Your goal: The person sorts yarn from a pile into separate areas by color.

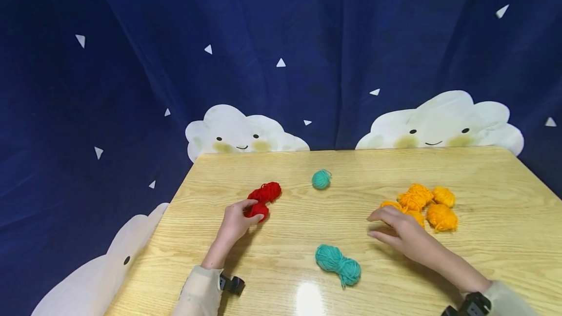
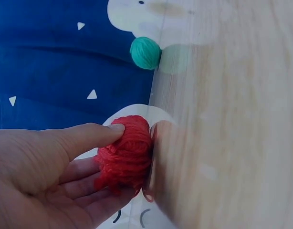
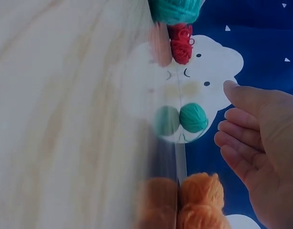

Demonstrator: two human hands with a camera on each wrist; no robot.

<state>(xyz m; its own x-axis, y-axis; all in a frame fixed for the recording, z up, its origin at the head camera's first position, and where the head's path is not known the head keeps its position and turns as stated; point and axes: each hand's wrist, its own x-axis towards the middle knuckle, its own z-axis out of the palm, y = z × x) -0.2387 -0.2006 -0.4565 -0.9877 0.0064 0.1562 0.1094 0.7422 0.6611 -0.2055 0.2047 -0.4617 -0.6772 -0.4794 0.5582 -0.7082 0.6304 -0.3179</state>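
My left hand holds a small red yarn ball between thumb and fingers at the table's left. In the left wrist view the thumb lies on top of the red yarn, the fingers behind and under it. Touching distance behind it is a longer red yarn skein. My right hand holds nothing, its fingers relaxed and apart from the thumb, and partly covers the orange yarn on the right. In the right wrist view this hand is beside the orange yarn.
A teal yarn skein, pinched in at its middle, lies near the front between the hands. Farther back sits a round teal yarn ball. More orange balls cluster at the right. A dark blue curtain hangs behind the wooden table.
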